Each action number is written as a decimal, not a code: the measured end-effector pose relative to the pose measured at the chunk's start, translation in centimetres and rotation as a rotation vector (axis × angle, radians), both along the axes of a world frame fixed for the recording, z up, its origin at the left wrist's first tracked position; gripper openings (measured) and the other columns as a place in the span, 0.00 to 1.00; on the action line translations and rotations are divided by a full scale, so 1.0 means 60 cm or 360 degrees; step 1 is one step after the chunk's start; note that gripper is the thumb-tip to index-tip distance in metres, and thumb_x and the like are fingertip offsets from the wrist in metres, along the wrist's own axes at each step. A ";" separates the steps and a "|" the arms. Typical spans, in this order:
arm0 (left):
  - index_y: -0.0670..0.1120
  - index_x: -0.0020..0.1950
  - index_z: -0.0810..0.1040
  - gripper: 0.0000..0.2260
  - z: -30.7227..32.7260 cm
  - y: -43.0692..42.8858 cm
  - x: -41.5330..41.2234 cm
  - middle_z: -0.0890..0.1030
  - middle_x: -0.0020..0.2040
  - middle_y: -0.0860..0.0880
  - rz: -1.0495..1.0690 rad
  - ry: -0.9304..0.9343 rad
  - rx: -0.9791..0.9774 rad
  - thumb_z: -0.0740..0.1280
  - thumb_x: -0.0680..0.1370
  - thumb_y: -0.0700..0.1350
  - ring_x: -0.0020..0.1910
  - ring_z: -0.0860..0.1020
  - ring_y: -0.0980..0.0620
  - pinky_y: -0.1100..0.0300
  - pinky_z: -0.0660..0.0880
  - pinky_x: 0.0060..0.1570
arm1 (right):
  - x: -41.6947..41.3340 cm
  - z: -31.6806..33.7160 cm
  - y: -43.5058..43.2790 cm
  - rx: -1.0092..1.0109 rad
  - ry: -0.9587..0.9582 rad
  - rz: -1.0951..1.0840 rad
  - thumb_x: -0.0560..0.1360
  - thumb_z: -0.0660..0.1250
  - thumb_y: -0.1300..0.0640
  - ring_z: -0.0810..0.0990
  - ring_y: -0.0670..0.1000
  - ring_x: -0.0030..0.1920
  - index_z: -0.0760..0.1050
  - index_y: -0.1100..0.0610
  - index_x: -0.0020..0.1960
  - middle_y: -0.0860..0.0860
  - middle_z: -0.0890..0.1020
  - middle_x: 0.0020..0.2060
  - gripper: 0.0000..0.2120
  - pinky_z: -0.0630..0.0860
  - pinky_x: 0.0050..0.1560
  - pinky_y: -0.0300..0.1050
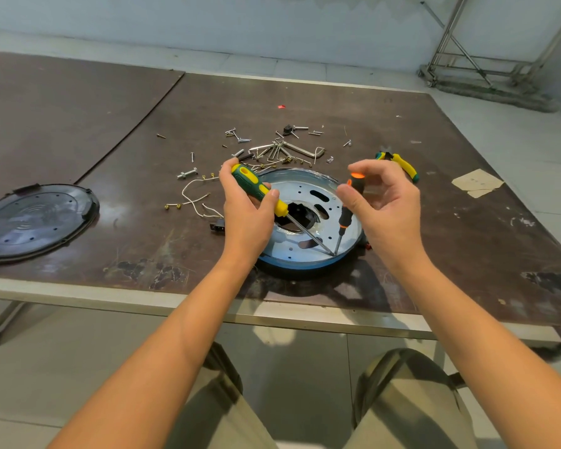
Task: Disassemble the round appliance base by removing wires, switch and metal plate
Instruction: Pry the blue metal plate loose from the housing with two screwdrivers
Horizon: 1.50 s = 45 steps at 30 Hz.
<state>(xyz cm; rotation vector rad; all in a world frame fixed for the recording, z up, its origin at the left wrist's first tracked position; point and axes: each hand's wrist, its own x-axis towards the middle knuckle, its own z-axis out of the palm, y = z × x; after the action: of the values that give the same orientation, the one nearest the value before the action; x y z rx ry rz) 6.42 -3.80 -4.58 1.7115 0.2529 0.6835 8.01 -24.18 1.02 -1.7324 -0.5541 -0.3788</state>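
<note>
Left hand [245,209] wraps handle of green-yellow screwdriver [250,180], shaft angled down-right. Right hand [384,205] pinches cap of orange-black screwdriver [345,218] between thumb and fingertips, tool near upright. Both tips meet on round appliance base [292,263], on surface [450,254] near front edge.

We count two hands, a left hand [246,215] and a right hand [389,205]. We see a green screwdriver [259,189] and an orange screwdriver [345,218], so two. There is one round base [305,258], one black lid [36,218] and one pliers [402,165]. The screws [272,150] are too many to count.
</note>
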 end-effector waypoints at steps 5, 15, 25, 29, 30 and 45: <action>0.53 0.76 0.57 0.32 -0.001 -0.001 -0.001 0.72 0.52 0.61 0.0015 -0.0013 0.0031 0.71 0.78 0.42 0.48 0.76 0.71 0.77 0.72 0.46 | 0.005 -0.002 -0.006 0.0161 0.0104 0.0079 0.81 0.66 0.68 0.86 0.50 0.53 0.79 0.57 0.60 0.52 0.85 0.51 0.11 0.83 0.55 0.45; 0.52 0.76 0.57 0.32 -0.002 0.000 0.000 0.72 0.51 0.61 0.0031 -0.0004 0.0065 0.71 0.78 0.41 0.47 0.76 0.73 0.76 0.72 0.45 | 0.009 -0.003 -0.006 0.0112 0.0106 0.0035 0.79 0.70 0.68 0.85 0.51 0.54 0.80 0.58 0.61 0.52 0.85 0.51 0.12 0.81 0.56 0.42; 0.52 0.76 0.57 0.32 -0.003 0.000 0.001 0.72 0.52 0.61 0.0025 0.0018 0.0044 0.71 0.78 0.41 0.48 0.75 0.74 0.78 0.71 0.44 | 0.007 -0.003 0.006 0.0123 0.0040 -0.0035 0.76 0.75 0.63 0.82 0.47 0.43 0.79 0.56 0.55 0.49 0.82 0.45 0.10 0.81 0.49 0.43; 0.52 0.76 0.57 0.32 -0.003 0.000 0.001 0.71 0.52 0.62 0.0033 0.0014 0.0053 0.71 0.78 0.41 0.49 0.75 0.75 0.79 0.71 0.43 | 0.002 -0.002 0.006 0.0170 0.0099 0.0133 0.80 0.66 0.66 0.85 0.52 0.59 0.79 0.58 0.61 0.54 0.84 0.54 0.11 0.82 0.58 0.47; 0.52 0.76 0.57 0.32 -0.003 0.000 0.001 0.71 0.53 0.62 0.0031 0.0012 0.0055 0.71 0.78 0.41 0.49 0.75 0.75 0.79 0.71 0.44 | 0.000 -0.002 0.008 0.0116 0.0061 0.0105 0.80 0.65 0.65 0.83 0.48 0.60 0.79 0.57 0.61 0.56 0.82 0.57 0.11 0.81 0.58 0.43; 0.50 0.77 0.57 0.32 -0.001 -0.002 -0.004 0.71 0.53 0.62 0.0032 -0.0006 0.0085 0.71 0.79 0.40 0.49 0.74 0.76 0.80 0.70 0.44 | 0.000 -0.006 0.003 0.0034 -0.0075 -0.0078 0.78 0.75 0.60 0.82 0.45 0.49 0.82 0.57 0.58 0.54 0.80 0.52 0.10 0.81 0.54 0.43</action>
<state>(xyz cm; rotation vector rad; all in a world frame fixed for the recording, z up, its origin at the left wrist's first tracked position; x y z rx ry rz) 6.17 -3.95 -4.62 1.7603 0.2515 0.7142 8.03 -23.97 0.65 -1.7222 -0.5406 -0.4599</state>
